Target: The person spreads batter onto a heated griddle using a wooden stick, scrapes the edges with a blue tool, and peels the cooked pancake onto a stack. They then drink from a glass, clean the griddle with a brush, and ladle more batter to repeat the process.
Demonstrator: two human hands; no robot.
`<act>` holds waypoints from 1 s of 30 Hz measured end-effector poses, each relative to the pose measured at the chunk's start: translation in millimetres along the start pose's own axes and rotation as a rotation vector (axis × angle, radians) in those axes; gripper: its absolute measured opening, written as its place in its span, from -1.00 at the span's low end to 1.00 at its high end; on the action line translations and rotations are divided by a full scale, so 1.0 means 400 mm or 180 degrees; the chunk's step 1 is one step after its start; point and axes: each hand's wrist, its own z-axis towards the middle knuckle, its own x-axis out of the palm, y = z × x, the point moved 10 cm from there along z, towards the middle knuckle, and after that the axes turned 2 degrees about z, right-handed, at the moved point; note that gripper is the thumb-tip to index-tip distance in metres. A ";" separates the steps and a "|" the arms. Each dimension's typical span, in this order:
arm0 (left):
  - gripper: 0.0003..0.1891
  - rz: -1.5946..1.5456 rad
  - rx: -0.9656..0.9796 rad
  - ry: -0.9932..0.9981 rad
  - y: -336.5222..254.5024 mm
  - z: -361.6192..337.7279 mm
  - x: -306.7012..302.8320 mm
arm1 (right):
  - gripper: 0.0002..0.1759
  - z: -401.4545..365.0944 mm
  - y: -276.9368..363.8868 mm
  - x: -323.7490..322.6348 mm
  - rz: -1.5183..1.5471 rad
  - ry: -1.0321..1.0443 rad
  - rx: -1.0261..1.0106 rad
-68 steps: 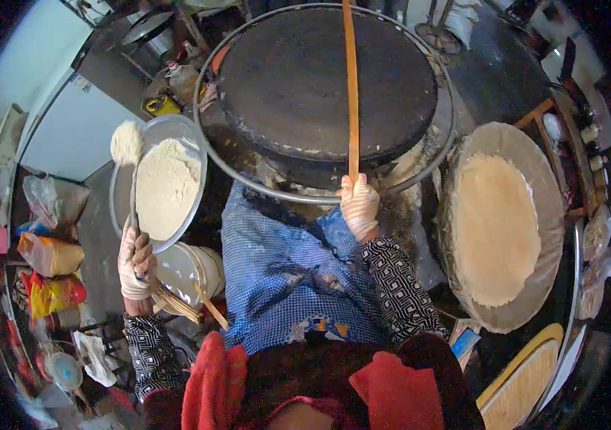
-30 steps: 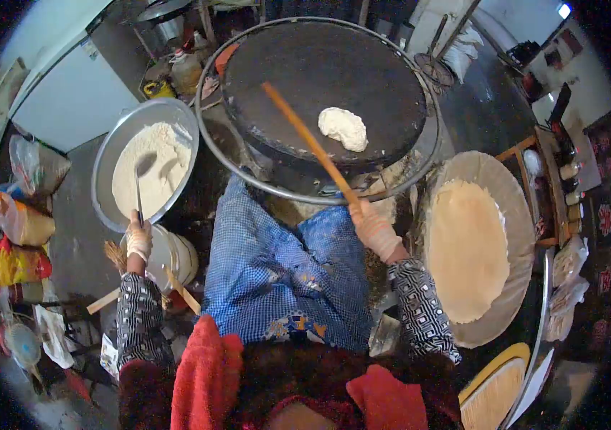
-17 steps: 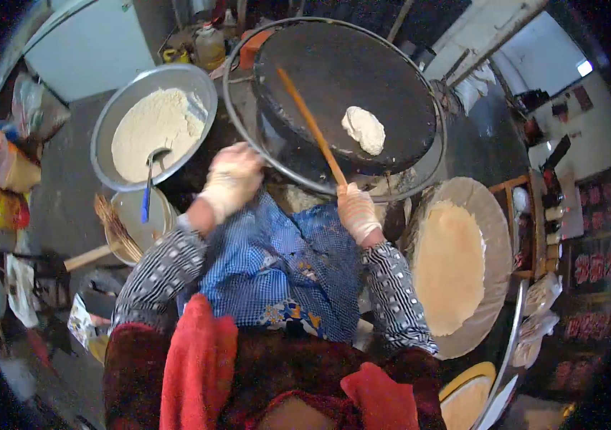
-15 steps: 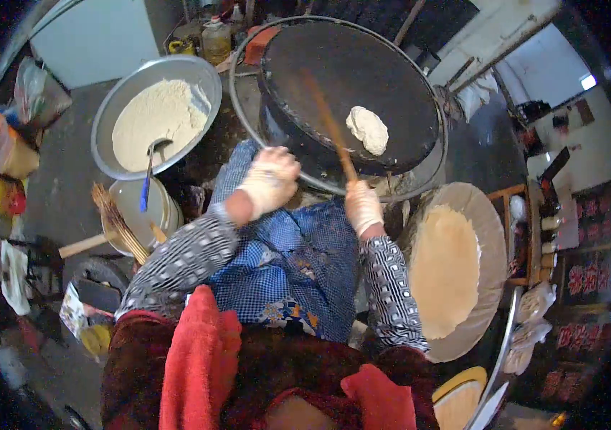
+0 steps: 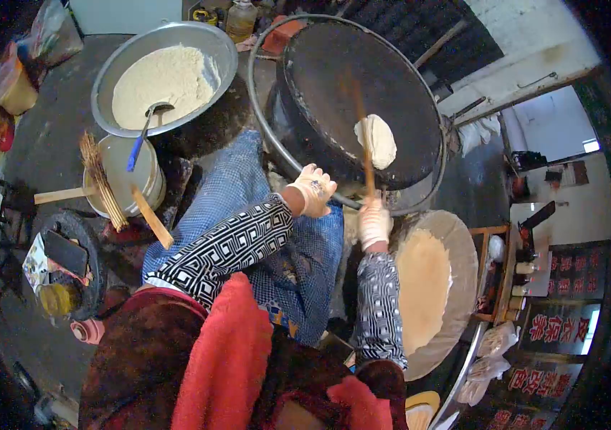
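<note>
My right hand (image 5: 375,226), in a pale glove, is closed around the handle of a thin wooden stick (image 5: 367,161), which is blurred. The stick reaches forward over the round dark griddle (image 5: 334,93) and crosses a flattened lump of pale batter (image 5: 384,143). What the stick's far end looks like is lost in the blur. Close to the griddle's metal ring (image 5: 262,122), my left hand (image 5: 314,190), also gloved, has loosely bent fingers set apart. Nothing shows in it.
A metal basin (image 5: 97,107) of pale batter holds a blue-handled ladle (image 5: 138,148). Below it, a bucket (image 5: 155,168) carries a straw brush (image 5: 101,179) and a wooden piece (image 5: 151,217). Right of my lap, a round thin flatbread (image 5: 420,287) lies on a covered tray (image 5: 463,287).
The view has shifted and turned slightly. The stick now crosses the batter, where before it was left of it. The batter looks rounder and flatter. My left hand remains near the ring.
</note>
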 end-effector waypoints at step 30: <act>-0.44 0.0367 0.0230 -0.1098 0.097 -0.027 -0.058 | -0.61 0.000 -0.030 -0.007 -0.0094 0.0367 0.0471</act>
